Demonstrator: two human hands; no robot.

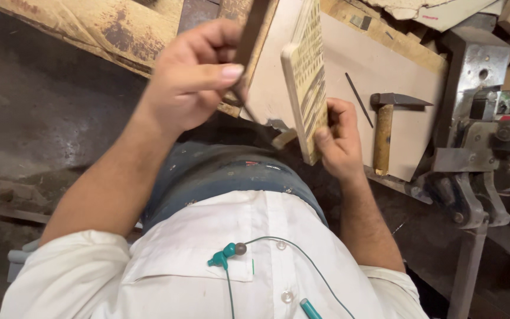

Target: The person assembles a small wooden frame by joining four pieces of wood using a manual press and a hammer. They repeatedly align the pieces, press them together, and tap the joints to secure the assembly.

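Note:
My right hand (pixel 339 137) grips the lower edge of a pale wooden board (pixel 306 77) with rows of cut slots, held upright on its edge. My left hand (pixel 193 74) is closed around a dark, flat tool (pixel 254 31), its shaft rising toward the top of the frame, close beside the board's left face. Both hands are raised above my lap, over a light work board (pixel 396 71).
A hammer (pixel 385 121) with a wooden handle lies on the light work board, with a thin dark rod (pixel 359 99) beside it. A metal vise-like machine (pixel 479 112) stands at the right. Worn planks (pixel 101 26) lie at the top left over a dark floor.

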